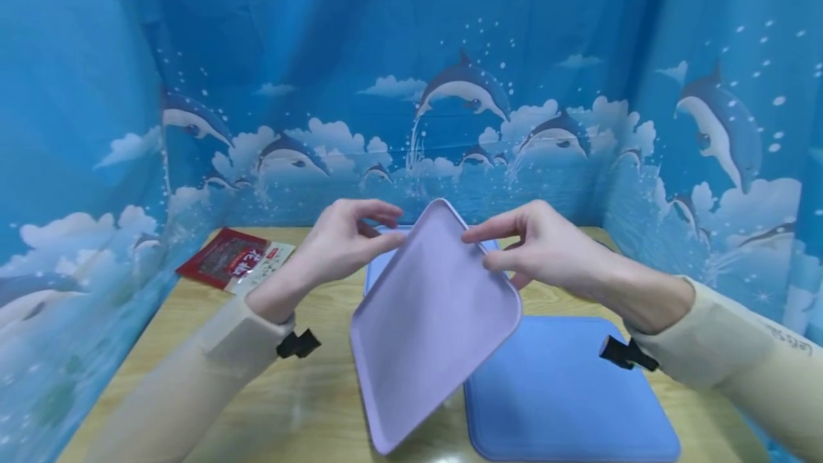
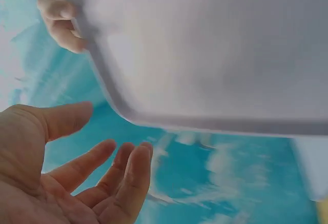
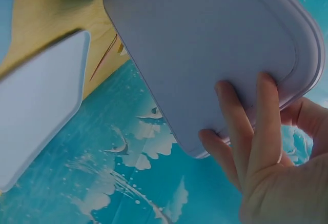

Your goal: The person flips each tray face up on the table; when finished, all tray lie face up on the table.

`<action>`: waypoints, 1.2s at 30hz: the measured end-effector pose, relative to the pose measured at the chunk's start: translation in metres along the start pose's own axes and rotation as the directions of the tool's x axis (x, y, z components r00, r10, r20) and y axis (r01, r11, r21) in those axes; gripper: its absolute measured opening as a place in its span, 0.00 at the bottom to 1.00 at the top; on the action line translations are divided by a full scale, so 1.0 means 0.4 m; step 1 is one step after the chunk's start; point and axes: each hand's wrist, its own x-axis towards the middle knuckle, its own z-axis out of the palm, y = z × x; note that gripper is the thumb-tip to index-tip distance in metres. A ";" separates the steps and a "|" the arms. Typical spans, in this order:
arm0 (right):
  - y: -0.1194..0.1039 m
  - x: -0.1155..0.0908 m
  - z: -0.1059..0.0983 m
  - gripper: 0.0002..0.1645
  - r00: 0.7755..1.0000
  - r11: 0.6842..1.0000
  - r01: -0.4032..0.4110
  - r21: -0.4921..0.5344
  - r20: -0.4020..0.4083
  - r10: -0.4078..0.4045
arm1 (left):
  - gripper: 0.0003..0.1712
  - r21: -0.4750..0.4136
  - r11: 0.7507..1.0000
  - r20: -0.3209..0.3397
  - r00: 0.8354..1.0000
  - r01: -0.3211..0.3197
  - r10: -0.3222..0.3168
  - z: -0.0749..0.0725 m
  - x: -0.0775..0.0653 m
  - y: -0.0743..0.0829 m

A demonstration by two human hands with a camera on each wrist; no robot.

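A lavender rectangular tray (image 1: 437,320) with rounded corners and a raised rim hangs tilted over the table, one corner up. My right hand (image 1: 546,245) pinches its upper right edge, thumb on one face and fingers on the other; the right wrist view shows several fingers (image 3: 266,116) spread on its underside. Beside the upper left edge is my left hand (image 1: 341,241). In the left wrist view the left hand (image 2: 66,172) has its fingers parted and apart from the tray rim, holding nothing.
On the wooden table (image 1: 296,391), a blue tray (image 1: 572,391) lies at the front right. Another light blue tray (image 1: 378,266) is partly hidden behind the lavender one. A red food packet (image 1: 234,259) lies at the back left. Dolphin-printed curtains (image 1: 360,34) surround the table's back and sides.
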 end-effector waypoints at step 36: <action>0.156 -0.010 0.036 0.30 0.985 0.945 0.104 0.311 -0.166 -0.053 | 0.40 -0.529 0.775 0.093 0.932 0.345 -0.351 0.085 -0.120 -0.415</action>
